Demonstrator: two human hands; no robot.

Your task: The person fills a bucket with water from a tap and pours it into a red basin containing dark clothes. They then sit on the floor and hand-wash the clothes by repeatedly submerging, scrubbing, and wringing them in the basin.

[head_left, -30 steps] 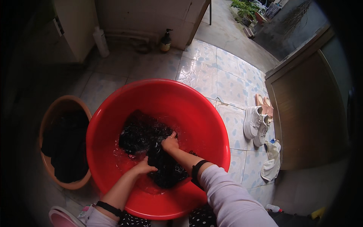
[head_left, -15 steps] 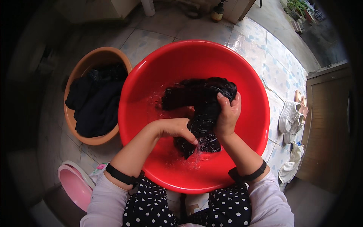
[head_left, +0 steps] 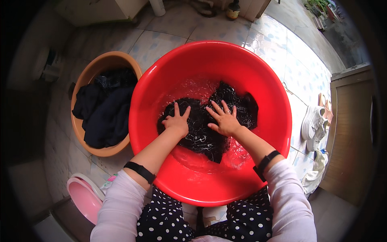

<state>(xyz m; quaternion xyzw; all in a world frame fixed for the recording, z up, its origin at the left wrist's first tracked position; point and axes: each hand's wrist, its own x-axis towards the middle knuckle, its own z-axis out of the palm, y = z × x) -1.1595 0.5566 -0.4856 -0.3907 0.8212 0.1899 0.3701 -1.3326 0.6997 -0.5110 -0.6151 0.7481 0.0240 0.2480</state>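
A wet black garment (head_left: 201, 135) lies spread in shallow water at the bottom of a large red basin (head_left: 209, 189). My left hand (head_left: 176, 122) rests on its left part, fingers spread and pointing away from me. Across from it, my right hand (head_left: 225, 119) presses flat on the right part, fingers also apart. Neither hand grips the cloth. Water laps around the garment's edges, and its exact kind cannot be made out.
On the left, an orange basin (head_left: 80, 135) holds dark clothes (head_left: 107, 117). A pink basin (head_left: 84, 199) leans at lower left. White shoes (head_left: 314, 125) and a pale cloth (head_left: 314, 173) lie by the wooden door (head_left: 352, 137). A dark bottle (head_left: 233, 10) stands at the back.
Both hands have let go of the bunched garment, which now lies flattened and spread in the water. The left hand has moved up and left, the right hand down and left.
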